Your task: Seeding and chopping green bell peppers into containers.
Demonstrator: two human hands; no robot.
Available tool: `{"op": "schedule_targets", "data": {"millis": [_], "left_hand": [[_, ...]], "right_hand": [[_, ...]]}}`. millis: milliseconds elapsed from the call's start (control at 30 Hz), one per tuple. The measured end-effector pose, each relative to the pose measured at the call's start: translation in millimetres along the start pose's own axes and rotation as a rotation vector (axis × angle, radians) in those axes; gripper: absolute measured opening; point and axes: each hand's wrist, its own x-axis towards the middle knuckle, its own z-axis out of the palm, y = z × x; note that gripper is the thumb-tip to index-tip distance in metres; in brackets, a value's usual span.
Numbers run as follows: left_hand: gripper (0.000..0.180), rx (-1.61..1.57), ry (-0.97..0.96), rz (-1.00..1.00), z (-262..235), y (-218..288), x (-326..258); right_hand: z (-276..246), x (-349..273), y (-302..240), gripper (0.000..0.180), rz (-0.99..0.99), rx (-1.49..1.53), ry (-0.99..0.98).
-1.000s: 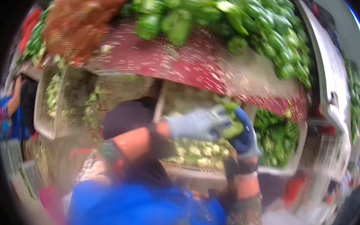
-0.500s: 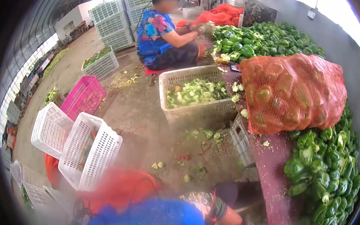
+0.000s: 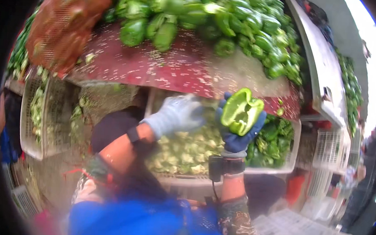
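My right hand (image 3: 241, 136), in a blue glove with a pale cuff, holds up a cut green bell pepper (image 3: 241, 111) with its pale hollow inside showing. My left hand (image 3: 177, 113), in a light grey glove, hovers to the left of it; motion smears its fingers. Below both hands stands a crate (image 3: 180, 180) of pale pepper cores (image 3: 181, 153). To its right, a white crate (image 3: 295, 147) contains green bell peppers (image 3: 274, 142).
Beyond my hands, a dark red tabletop (image 3: 148, 65) is strewn with seeds and carries a heap of green peppers (image 3: 245, 24). A full red mesh sack (image 3: 69, 19) sits at its left. More crates (image 3: 330, 147) stand right, and another crate (image 3: 45, 121) left.
My view has swung from the aisle and the seated co-worker to the table before me. Both hands have come into full view, with the cut bell pepper in the right one.
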Motion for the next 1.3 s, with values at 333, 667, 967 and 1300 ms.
{"op": "schedule_targets", "data": {"millis": [333,667,967,1300], "left_hand": [[0.033,-0.168,-0.195,0.314,63.5,94.7,30.8],[0.019,-0.322,-0.350,0.207,86.3,100.6,61.6],[0.024,-0.247,-0.551,-0.014,115.4,75.5,69.4],[0.033,-0.351,-0.574,-0.047,143.9,49.2,56.8]], "right_hand": [[-49.5,-55.1,-27.8,0.044,-0.164,-0.432,0.397],[-138.1,-150.2,-316.3,0.076,-0.440,-1.260,0.982],[-252.0,-20.2,-457.7,0.072,-0.344,-2.407,1.630],[-252.6,-38.3,-494.0,0.045,-0.576,-1.433,0.228]]}}
